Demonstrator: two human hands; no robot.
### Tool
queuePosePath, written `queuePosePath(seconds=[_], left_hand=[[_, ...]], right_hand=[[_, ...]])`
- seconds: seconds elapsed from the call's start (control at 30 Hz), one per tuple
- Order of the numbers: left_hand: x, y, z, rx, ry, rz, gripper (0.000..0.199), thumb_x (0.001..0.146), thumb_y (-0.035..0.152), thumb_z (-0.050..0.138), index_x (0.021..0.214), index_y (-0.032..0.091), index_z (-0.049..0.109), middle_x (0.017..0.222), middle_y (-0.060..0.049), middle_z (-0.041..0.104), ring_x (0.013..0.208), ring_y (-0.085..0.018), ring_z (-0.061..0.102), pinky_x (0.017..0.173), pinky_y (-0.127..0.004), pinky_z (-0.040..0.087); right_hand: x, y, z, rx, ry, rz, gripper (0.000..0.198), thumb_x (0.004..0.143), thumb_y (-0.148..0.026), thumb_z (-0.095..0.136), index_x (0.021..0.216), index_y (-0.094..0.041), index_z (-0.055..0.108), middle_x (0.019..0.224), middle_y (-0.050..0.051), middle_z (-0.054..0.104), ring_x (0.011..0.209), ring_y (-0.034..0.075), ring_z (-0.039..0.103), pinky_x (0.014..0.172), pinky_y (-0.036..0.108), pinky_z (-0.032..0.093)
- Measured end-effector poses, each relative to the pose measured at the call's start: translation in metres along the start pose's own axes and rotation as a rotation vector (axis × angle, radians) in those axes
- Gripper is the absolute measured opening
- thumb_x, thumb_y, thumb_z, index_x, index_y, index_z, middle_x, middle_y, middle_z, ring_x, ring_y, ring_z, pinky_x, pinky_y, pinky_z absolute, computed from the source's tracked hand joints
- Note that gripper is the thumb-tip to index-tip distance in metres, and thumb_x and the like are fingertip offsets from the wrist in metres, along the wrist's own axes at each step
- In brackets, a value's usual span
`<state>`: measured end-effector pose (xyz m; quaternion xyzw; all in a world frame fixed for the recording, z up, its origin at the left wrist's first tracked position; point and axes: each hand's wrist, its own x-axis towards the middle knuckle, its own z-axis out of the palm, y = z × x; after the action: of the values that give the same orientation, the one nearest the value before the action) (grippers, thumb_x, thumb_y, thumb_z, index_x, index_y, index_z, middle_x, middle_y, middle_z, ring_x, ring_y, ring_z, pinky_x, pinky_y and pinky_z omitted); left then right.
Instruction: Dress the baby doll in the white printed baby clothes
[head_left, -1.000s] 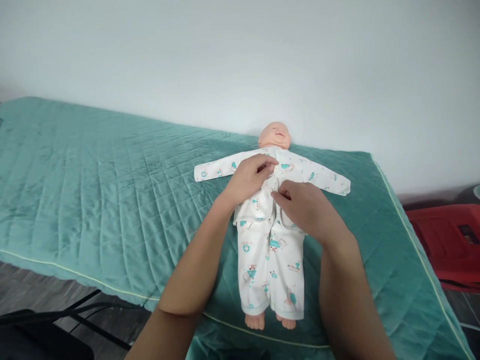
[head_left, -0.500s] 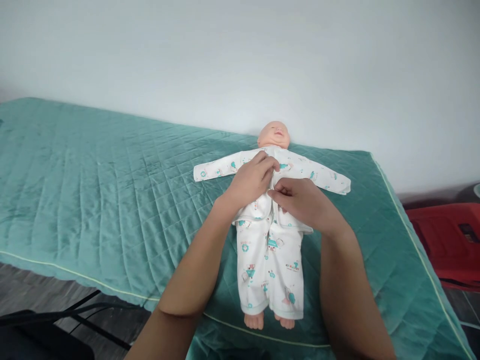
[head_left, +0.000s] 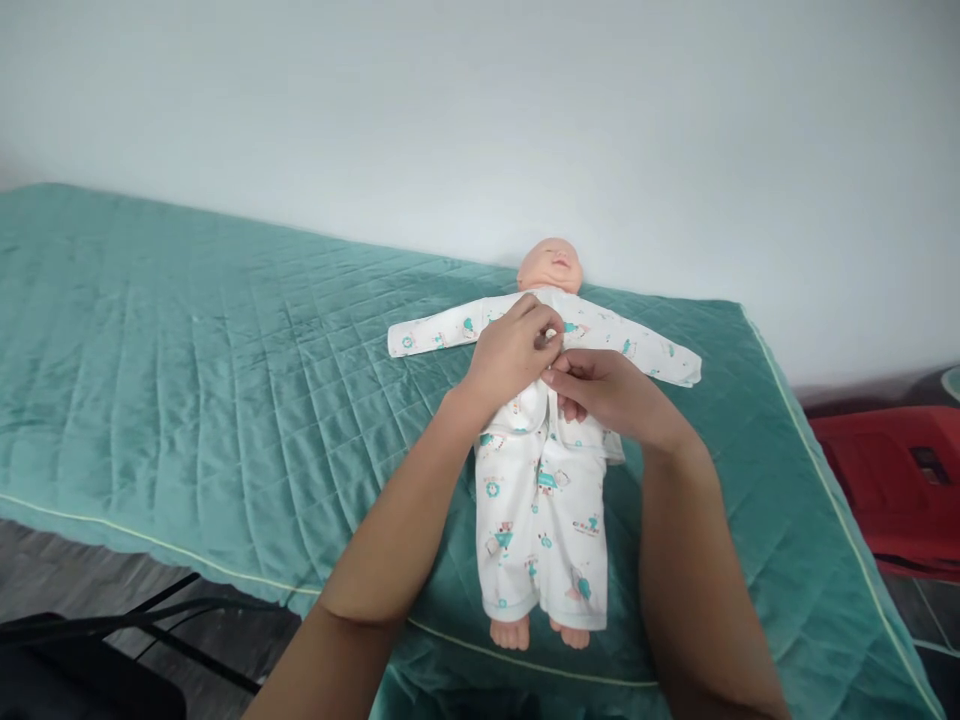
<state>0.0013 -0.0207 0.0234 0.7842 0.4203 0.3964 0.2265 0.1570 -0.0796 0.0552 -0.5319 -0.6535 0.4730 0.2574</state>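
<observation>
A baby doll [head_left: 551, 266] lies on its back, head toward the wall, arms spread wide. It wears a white printed top [head_left: 646, 352] with long sleeves and matching trousers [head_left: 541, 535]; bare feet stick out below. Over the chest, my left hand [head_left: 517, 345] is closed, its fingertips pinching the front edge of the top. Just beside and slightly lower, my right hand [head_left: 604, 390] is closed too, thumb and forefinger at the same front edge. The two hands nearly touch and cover the middle of the front opening. Below them the top's lower edges hang apart.
A green quilted cover [head_left: 225, 400] with pale piping spreads over the bed or table. Behind it rises a plain light wall [head_left: 480, 120]. A red plastic object [head_left: 892, 480] stands beyond the right edge. Dark metal legs [head_left: 187, 640] show at lower left.
My hands have drawn closer together at the chest. The right hand has moved slightly up, and the top's lower front edges have lifted a little and parted.
</observation>
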Motion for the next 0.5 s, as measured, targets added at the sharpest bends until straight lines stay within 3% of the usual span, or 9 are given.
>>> queuePosePath(seconds=[0.13, 0.23, 0.37, 0.5], left_hand=[[-0.007, -0.003, -0.012, -0.250, -0.005, -0.103, 0.016, 0.094, 0.032, 0.054, 0.092, 0.019, 0.063, 0.083, 0.000, 0.061, 0.075, -0.013, 0.054, 0.071, -0.027, 0.043], [-0.022, -0.005, -0.022, -0.313, -0.069, -0.170, 0.022, 0.094, 0.037, 0.053, 0.088, 0.018, 0.064, 0.076, 0.001, 0.058, 0.069, -0.012, 0.051, 0.066, -0.026, 0.041], [-0.037, -0.005, -0.030, -0.264, -0.206, -0.092, 0.014, 0.086, 0.032, 0.065, 0.089, 0.019, 0.070, 0.087, -0.002, 0.061, 0.074, -0.013, 0.053, 0.067, -0.026, 0.042], [-0.037, -0.004, -0.031, -0.210, -0.235, -0.036, 0.007, 0.081, 0.026, 0.069, 0.083, 0.019, 0.069, 0.089, -0.002, 0.060, 0.076, -0.013, 0.054, 0.069, -0.026, 0.042]], right_hand=[[0.002, 0.004, 0.001, 0.089, 0.022, -0.003, 0.039, 0.088, -0.049, 0.064, 0.065, -0.019, 0.056, 0.054, -0.002, 0.058, 0.051, 0.010, 0.054, 0.053, 0.024, 0.041], [0.003, 0.010, 0.002, 0.177, 0.021, -0.020, 0.042, 0.085, -0.054, 0.067, 0.066, -0.019, 0.058, 0.054, -0.001, 0.058, 0.050, 0.010, 0.052, 0.052, 0.024, 0.040], [0.002, 0.019, 0.007, 0.257, 0.060, -0.068, 0.042, 0.084, -0.055, 0.070, 0.067, -0.019, 0.059, 0.054, -0.002, 0.057, 0.050, 0.010, 0.051, 0.051, 0.024, 0.039], [-0.003, 0.026, 0.016, 0.313, 0.148, -0.090, 0.040, 0.086, -0.054, 0.068, 0.070, -0.019, 0.058, 0.055, -0.003, 0.056, 0.050, 0.009, 0.050, 0.052, 0.023, 0.038]])
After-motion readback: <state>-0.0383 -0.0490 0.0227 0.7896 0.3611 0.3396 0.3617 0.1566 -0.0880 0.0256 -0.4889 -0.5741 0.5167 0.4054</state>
